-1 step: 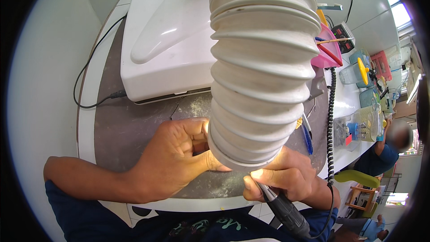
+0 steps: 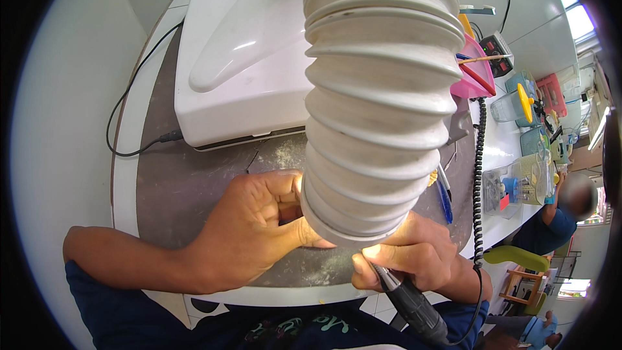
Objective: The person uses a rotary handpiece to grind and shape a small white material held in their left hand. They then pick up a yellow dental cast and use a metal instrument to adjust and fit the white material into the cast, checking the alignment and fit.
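Observation:
My right hand [image 2: 418, 254] is closed round a dark rotary handpiece [image 2: 414, 311] with a silver nose, its cord at the rear end. The handpiece's tip points up and left, under the mouth of a ribbed white extraction hose [image 2: 382, 110]. My left hand [image 2: 256, 230] is curled with thumb and fingers pinched together. Its fingertips go behind the hose mouth, so whatever they hold is hidden. Both hands are just above a dark work mat [image 2: 194, 188] dusted with pale powder.
A white machine housing [image 2: 246, 110] stands behind my left hand, a black cable at its side. To the right are a blue pen [image 2: 444, 204], a coiled black cord [image 2: 479, 175], a pink holder [image 2: 470, 78] and clear plastic boxes [image 2: 518, 181]. Another person [image 2: 551, 224] sits farther right.

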`<state>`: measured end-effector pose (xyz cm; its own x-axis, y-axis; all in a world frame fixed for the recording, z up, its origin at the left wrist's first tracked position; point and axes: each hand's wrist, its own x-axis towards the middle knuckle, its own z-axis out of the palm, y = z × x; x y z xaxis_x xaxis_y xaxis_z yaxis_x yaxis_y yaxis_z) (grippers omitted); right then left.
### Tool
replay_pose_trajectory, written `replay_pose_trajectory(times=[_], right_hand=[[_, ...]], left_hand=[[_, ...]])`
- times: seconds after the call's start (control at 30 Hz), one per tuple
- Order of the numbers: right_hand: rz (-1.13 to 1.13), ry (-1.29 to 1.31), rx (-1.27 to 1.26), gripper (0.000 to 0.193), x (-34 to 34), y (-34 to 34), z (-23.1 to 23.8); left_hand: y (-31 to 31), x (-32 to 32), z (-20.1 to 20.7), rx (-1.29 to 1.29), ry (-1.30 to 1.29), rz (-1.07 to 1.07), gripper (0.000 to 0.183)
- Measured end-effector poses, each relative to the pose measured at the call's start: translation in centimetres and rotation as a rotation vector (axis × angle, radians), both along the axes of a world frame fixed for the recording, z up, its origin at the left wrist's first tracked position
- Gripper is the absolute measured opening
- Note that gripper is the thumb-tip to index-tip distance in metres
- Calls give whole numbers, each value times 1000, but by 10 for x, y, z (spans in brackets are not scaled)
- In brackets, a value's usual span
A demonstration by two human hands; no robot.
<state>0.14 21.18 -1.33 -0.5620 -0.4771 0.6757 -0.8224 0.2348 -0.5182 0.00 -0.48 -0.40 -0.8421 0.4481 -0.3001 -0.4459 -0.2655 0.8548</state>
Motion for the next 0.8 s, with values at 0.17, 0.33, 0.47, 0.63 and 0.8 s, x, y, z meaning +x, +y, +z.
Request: replay_pose_trajectory(times=[0.17, 0.33, 0.47, 0.63, 0.8], right_hand=[[20, 3, 16, 25, -1, 1, 0], [20, -8, 17, 24, -1, 1, 0], [24, -9, 13, 24, 0, 2, -1], [43, -21, 30, 24, -2, 2, 3], [20, -13, -12, 24, 0, 2, -1]], left_hand=[[0, -1, 2, -8, -3, -13, 20], [-1, -1, 2, 2, -7, -27, 22], [0, -1, 3, 1, -9, -31, 22], [0, -2, 2, 4, 7, -21, 25], [0, 0, 1, -11, 7, -6, 25]])
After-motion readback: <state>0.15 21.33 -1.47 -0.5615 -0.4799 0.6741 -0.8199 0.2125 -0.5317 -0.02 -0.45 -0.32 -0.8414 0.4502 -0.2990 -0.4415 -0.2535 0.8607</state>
